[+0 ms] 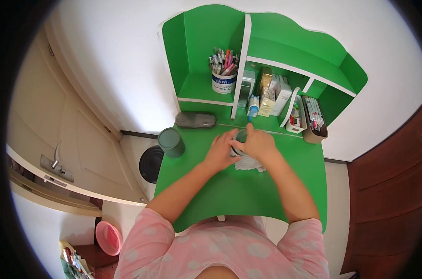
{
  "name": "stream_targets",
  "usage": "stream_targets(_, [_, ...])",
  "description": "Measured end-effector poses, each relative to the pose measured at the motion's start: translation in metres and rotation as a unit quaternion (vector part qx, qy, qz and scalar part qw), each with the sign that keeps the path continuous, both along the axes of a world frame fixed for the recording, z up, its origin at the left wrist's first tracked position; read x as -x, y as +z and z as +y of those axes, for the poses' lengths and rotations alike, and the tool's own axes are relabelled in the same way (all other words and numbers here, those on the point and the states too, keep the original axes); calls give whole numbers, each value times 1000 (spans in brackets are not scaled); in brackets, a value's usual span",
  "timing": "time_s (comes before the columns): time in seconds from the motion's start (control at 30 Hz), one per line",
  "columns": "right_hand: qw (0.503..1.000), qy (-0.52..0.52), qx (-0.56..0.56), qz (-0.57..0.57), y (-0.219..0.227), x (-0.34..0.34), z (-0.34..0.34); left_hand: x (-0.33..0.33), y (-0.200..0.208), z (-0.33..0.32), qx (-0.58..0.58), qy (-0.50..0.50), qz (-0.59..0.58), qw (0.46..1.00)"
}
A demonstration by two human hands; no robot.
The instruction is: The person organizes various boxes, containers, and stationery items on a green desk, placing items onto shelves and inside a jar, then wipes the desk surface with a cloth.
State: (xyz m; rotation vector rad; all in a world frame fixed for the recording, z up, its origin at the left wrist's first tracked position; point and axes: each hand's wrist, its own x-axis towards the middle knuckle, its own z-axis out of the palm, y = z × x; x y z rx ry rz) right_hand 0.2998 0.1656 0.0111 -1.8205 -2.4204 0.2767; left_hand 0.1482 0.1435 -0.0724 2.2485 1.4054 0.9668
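Note:
Near the back middle of the green desk, a small round open-topped container (240,136) with a dark-looking inside stands between my hands. My left hand (220,152) curves round its left side, fingers and thumb against the wall. From the right, my right hand (259,145) closes over its rim, hiding much of it. A crumpled white tissue (249,163) lies just below the container, partly under my right hand. Beyond my right fingertips is a blue-and-white bottle (253,106); a darker blue tip beside it cannot be told clearly.
A dark green canister (172,142) stands at the desk's left edge, near a grey pencil case (195,120). The green shelf holds a pen-filled tin (224,83), several boxes (280,95) and a pen holder (314,132). A black bin (151,165) sits on the floor left.

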Motion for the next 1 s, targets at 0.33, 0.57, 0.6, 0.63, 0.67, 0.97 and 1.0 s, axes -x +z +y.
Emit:
stream_targets(0.33, [984, 48, -37, 168, -48, 0, -17, 15, 4, -1, 137, -17, -139, 981])
stream_targets(0.57, [897, 47, 19, 439, -98, 5, -1, 46, -7, -10, 86, 19, -78, 993])
stream_targets(0.6, [882, 35, 48, 468, -99, 6, 1, 52, 2, -15, 98, 19, -20, 995])
stream_targets(0.63, [881, 33, 47, 469, -99, 6, 1, 61, 12, -14, 98, 17, -19, 995])
stream_targets(0.67, [872, 48, 44, 486, -96, 11, 0, 73, 25, -10, 65, 13, 39, 997])
stream_targets(0.97, [825, 99, 93, 548, -113, 27, 14, 113, 41, 84, -54, 88, 429, 897])
stream_targets(1.0, [820, 102, 92, 556, -112, 28, 13, 112, 35, 91, -41, 77, 468, 880])
